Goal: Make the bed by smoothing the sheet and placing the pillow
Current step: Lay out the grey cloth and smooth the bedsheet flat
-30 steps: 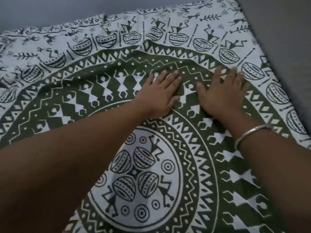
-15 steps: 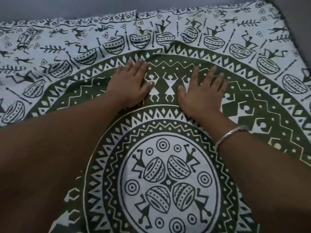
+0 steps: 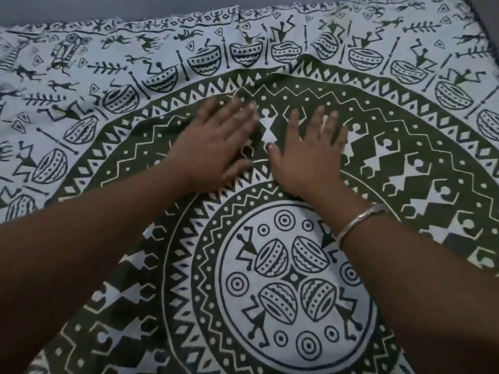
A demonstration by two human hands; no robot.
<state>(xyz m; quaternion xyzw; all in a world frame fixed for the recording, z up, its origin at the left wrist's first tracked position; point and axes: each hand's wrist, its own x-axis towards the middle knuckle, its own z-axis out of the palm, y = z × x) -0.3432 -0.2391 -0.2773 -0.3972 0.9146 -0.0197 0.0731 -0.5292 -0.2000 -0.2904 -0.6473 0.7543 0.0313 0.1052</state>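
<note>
Sheet (image 3: 351, 85), green-and-white patterned, spread over bed; left hand (image 3: 216, 141) and right hand (image 3: 310, 149) flat on it, fingers straight, side by side near its far edge.

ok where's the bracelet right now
In the head view the bracelet is right of centre, around the right wrist. It sits just behind the right hand, which lies flat on the sheet beside the left hand.

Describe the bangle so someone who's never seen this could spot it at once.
A green-and-white bedsheet fills the view, two bare forearms reaching across it. Follow the right hand back to its wrist: the silver bangle rings it. It is the only metal thing; the wrist of the left hand is bare.
</note>
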